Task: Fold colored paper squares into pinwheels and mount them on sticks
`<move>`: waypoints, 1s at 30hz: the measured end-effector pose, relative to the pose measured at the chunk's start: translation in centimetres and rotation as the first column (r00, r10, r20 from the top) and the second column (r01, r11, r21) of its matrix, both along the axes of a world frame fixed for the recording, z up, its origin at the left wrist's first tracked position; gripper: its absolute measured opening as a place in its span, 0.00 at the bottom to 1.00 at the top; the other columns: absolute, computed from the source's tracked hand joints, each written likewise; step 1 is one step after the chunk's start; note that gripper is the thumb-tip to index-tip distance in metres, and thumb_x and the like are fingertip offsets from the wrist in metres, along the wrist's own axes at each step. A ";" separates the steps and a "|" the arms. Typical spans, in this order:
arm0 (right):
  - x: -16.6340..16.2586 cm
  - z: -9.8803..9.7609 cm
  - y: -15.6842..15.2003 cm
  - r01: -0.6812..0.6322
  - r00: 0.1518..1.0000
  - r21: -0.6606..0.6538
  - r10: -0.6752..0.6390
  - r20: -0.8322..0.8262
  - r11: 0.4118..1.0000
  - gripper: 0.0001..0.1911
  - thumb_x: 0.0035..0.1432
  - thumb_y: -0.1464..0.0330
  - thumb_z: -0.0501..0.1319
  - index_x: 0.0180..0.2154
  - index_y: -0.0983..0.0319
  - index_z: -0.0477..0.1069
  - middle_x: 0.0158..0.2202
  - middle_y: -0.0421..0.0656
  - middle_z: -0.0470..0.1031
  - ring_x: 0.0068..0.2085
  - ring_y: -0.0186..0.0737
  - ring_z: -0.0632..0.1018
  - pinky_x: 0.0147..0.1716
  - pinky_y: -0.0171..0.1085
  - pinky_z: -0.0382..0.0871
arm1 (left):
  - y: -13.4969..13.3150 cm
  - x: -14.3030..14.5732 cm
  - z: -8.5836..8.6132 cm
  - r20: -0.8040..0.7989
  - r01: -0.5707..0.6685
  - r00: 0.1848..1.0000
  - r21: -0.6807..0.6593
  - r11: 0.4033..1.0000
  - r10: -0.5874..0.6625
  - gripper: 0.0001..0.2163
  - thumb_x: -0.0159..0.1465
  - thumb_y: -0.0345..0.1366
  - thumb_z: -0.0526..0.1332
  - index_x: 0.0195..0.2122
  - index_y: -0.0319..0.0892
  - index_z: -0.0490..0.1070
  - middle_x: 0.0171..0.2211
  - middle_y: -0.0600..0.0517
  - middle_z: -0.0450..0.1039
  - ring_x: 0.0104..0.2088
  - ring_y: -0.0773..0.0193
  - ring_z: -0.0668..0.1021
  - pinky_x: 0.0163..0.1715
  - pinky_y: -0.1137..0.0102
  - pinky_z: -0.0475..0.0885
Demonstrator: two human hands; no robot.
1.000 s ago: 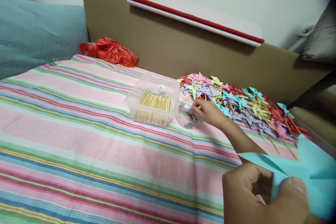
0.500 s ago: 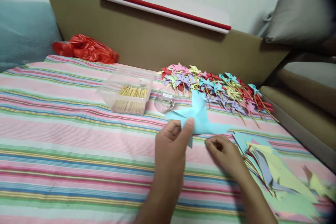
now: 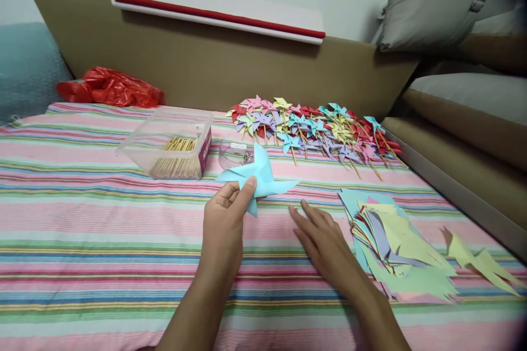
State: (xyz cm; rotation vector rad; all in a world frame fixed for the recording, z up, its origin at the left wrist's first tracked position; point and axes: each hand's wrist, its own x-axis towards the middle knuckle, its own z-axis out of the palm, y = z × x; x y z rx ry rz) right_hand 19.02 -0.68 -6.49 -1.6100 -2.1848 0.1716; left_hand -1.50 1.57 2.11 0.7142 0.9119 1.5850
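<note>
Head view. Left hand (image 3: 224,225) closed in a pinch, thumb against forefinger, gripping light-blue paper pinwheel (image 3: 260,178) at its lower edge. Pinwheel held raised just above striped sheet (image 3: 102,219), near centre of the bed, in front of small clear container (image 3: 234,154). Right hand (image 3: 323,241) spread flat, palm down, fingers extended, resting on the striped sheet just right of the pinwheel; nothing gripped. Just right of that hand: stack of cut coloured paper (image 3: 395,241), lying flat. Farther back, near the brown backrest (image 3: 197,60): pile of finished pinwheels (image 3: 313,129) on sticks. Left of the small clear container: clear plastic box (image 3: 164,145) holding wooden sticks. Far left rear: red plastic bag (image 3: 107,88).
</note>
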 end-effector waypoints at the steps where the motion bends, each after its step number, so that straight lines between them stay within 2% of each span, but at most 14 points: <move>1: -0.3 -0.3 -0.3 0.015 0.999 0.003 -0.015 0.051 1.000 0.24 0.72 0.63 0.51 0.66 0.50 0.62 0.70 0.47 0.60 0.67 0.57 0.65 0.59 0.61 0.66 | 0.2 0.1 -0.2 0.004 0.003 1.000 -0.003 1.000 -0.003 0.12 0.58 0.43 0.72 0.30 0.40 0.77 0.29 0.54 0.76 0.32 0.67 0.74 0.36 0.73 0.69; 5: -1.0 -1.2 -0.8 0.034 0.990 0.025 -0.037 0.137 0.999 0.25 0.72 0.63 0.49 0.68 0.57 0.60 0.72 0.47 0.56 0.69 0.59 0.61 0.61 0.61 0.64 | 0.7 0.6 -0.7 0.005 0.005 1.000 0.012 1.000 -0.005 0.12 0.59 0.44 0.71 0.30 0.39 0.77 0.28 0.55 0.74 0.31 0.68 0.73 0.35 0.73 0.68; 11: -1.2 -0.7 -0.2 0.065 0.992 0.078 -0.073 0.099 0.995 0.24 0.72 0.64 0.50 0.65 0.63 0.64 0.67 0.48 0.65 0.66 0.59 0.67 0.59 0.60 0.68 | 0.9 1.1 -0.9 -0.017 0.022 1.000 -0.007 1.000 -0.022 0.12 0.59 0.44 0.72 0.30 0.40 0.77 0.28 0.55 0.74 0.30 0.68 0.73 0.34 0.73 0.67; 15: -0.9 -0.6 0.1 0.073 0.997 0.174 -0.075 0.000 0.982 0.20 0.71 0.68 0.52 0.57 0.64 0.73 0.60 0.49 0.75 0.60 0.54 0.75 0.58 0.54 0.71 | 0.7 1.1 -1.1 -0.052 0.036 0.998 -0.019 0.999 -0.037 0.12 0.60 0.44 0.71 0.31 0.40 0.77 0.30 0.54 0.75 0.32 0.68 0.74 0.35 0.74 0.67; 18: -0.5 -0.4 0.2 0.163 0.983 0.220 -0.140 -0.116 0.962 0.17 0.69 0.70 0.53 0.52 0.62 0.77 0.52 0.48 0.81 0.52 0.51 0.82 0.52 0.50 0.76 | 0.7 1.1 -1.2 -0.102 0.035 0.994 -0.039 0.999 -0.039 0.12 0.60 0.44 0.71 0.30 0.41 0.76 0.29 0.55 0.74 0.31 0.68 0.72 0.32 0.74 0.65; 22: -0.1 1.0 -0.1 0.260 0.946 0.273 -0.188 -0.265 0.926 0.14 0.67 0.69 0.56 0.45 0.62 0.80 0.43 0.46 0.84 0.44 0.49 0.84 0.46 0.48 0.79 | 0.6 1.0 -1.4 -0.225 0.030 0.974 -0.032 0.999 -0.036 0.13 0.60 0.44 0.70 0.27 0.41 0.72 0.25 0.57 0.67 0.28 0.69 0.67 0.29 0.74 0.62; 24: -0.3 2.3 -0.4 0.309 0.901 0.262 -0.193 -0.390 0.914 0.12 0.66 0.68 0.58 0.42 0.60 0.81 0.41 0.45 0.85 0.41 0.46 0.84 0.43 0.45 0.80 | 0.5 1.1 -1.4 -0.319 0.018 0.947 -0.024 1.000 -0.025 0.16 0.61 0.44 0.69 0.24 0.41 0.68 0.23 0.58 0.61 0.27 0.70 0.63 0.27 0.74 0.59; 26: -0.9 3.9 -1.0 0.368 0.798 0.170 -0.216 -0.563 0.914 0.10 0.65 0.65 0.61 0.42 0.57 0.81 0.40 0.42 0.85 0.39 0.43 0.84 0.36 0.40 0.80 | 0.4 1.2 -1.5 -0.419 0.000 0.908 -0.012 1.000 -0.005 0.18 0.62 0.44 0.68 0.23 0.41 0.64 0.21 0.59 0.56 0.25 0.70 0.61 0.26 0.73 0.56; 28: -1.8 5.5 -1.7 0.366 0.657 0.046 -0.223 -0.720 0.930 0.08 0.63 0.63 0.64 0.43 0.54 0.81 0.37 0.39 0.84 0.36 0.40 0.83 0.32 0.36 0.79 | 0.2 1.4 -1.5 -0.498 0.009 0.867 0.013 1.000 -0.001 0.18 0.63 0.44 0.67 0.23 0.42 0.63 0.22 0.58 0.57 0.26 0.69 0.62 0.27 0.72 0.57; 30: -2.7 6.7 -2.2 0.307 0.575 -0.004 -0.189 -0.796 0.952 0.07 0.63 0.63 0.65 0.42 0.52 0.80 0.36 0.38 0.83 0.34 0.37 0.82 0.31 0.35 0.78 | 0.0 1.8 -1.6 -0.545 0.052 0.838 0.032 0.998 -0.027 0.17 0.63 0.44 0.67 0.24 0.42 0.65 0.24 0.57 0.61 0.28 0.68 0.64 0.29 0.72 0.59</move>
